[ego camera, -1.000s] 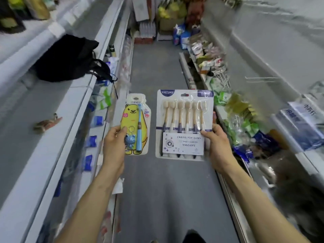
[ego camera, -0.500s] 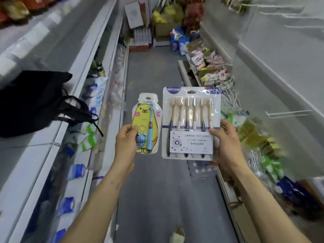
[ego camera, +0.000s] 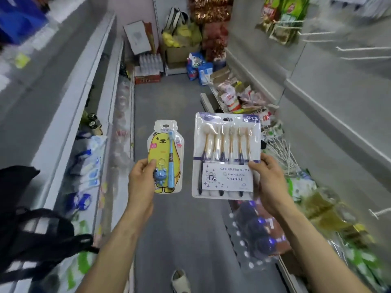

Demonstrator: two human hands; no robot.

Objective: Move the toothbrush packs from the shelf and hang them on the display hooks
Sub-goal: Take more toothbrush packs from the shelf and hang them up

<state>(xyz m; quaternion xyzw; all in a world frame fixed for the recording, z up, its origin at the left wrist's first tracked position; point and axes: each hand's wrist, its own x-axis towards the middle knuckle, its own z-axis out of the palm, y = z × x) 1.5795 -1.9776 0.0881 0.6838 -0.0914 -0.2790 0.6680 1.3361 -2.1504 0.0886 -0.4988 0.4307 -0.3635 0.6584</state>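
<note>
My left hand (ego camera: 140,180) grips a small yellow bear-shaped toothbrush pack (ego camera: 166,155) by its lower left edge; it holds one blue brush and a blue frog charm. My right hand (ego camera: 267,182) pinches the lower right edge of a wide six-piece toothbrush pack (ego camera: 225,155) with a white and purple label. Both packs are upright in front of me over the aisle floor. Bare white display hooks (ego camera: 359,48) stick out from the grey panel at the upper right, and more white hooks (ego camera: 283,152) fan out just right of the big pack.
A white shelf (ego camera: 63,115) with bottles and blue-white packets runs along the left. A black bag (ego camera: 31,229) sits at the lower left. Snack bags (ego camera: 325,210) crowd the right-hand racks. Boxes and bags (ego camera: 179,49) pile at the aisle's far end. My foot (ego camera: 179,280) shows below.
The view has swung right and up along the aisle, bringing the right-hand hooks closer. Both packs stay in my hands, now held a little further apart.
</note>
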